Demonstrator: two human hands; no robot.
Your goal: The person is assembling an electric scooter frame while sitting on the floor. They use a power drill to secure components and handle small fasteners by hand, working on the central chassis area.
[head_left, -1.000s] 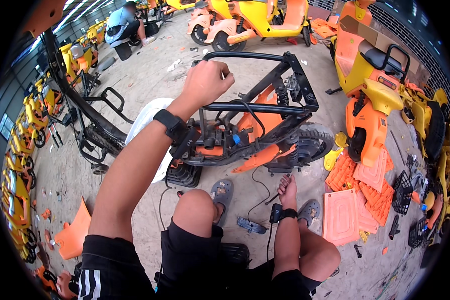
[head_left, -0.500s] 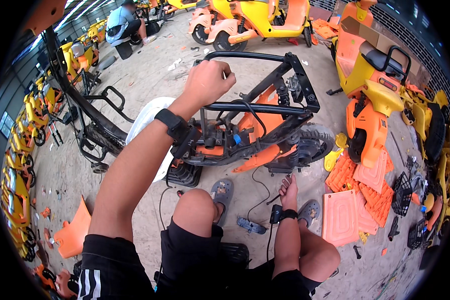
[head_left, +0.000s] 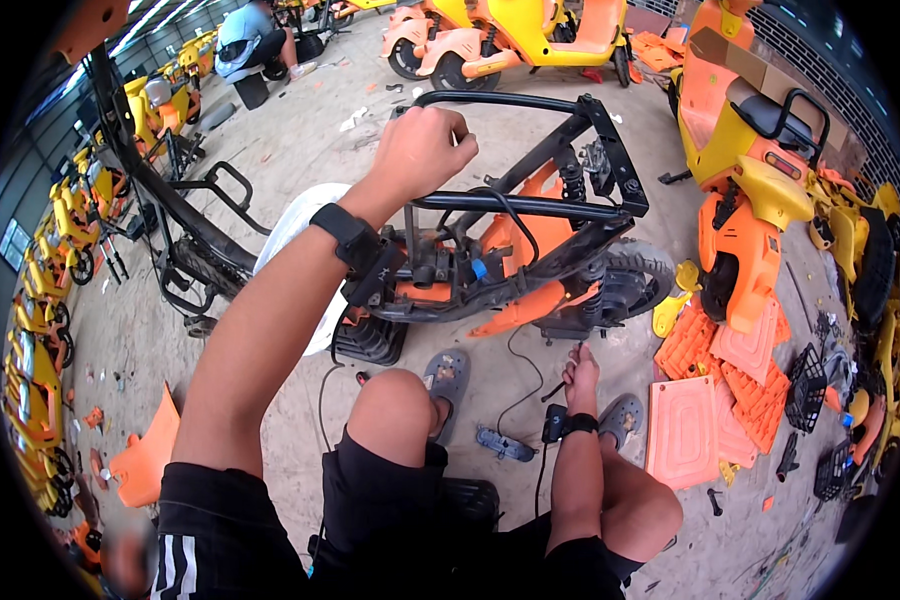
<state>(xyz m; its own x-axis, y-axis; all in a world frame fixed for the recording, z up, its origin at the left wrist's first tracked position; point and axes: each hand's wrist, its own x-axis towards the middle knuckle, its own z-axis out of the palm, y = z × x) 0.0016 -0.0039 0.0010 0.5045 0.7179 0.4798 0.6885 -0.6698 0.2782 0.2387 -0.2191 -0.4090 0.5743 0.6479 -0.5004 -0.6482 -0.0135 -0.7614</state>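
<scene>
A stripped scooter frame [head_left: 532, 204] of black tubes stands in front of me, with orange body parts and a rear wheel [head_left: 638, 283] on its right. At its upper left end my left hand [head_left: 422, 150] is closed on the tubing; the fingertips are partly hidden. Low by the wheel hub [head_left: 575, 322], my right hand [head_left: 581, 378] is closed around a thin dark tool [head_left: 553, 392]. The tool's end sticks out to the left, and its exact kind cannot be made out.
Orange panels [head_left: 682, 430] and black baskets [head_left: 805, 390] lie at the right. An orange-and-yellow scooter [head_left: 745, 230] stands behind them. A grey-blue tool [head_left: 504, 444] and a cable lie between my feet. Scooters line the left side; a person [head_left: 250, 45] sits far back.
The view has shifted a little. My right hand has turned slightly by the wheel hub, its fingers drawn closer round the tool. My left hand stays on the frame.
</scene>
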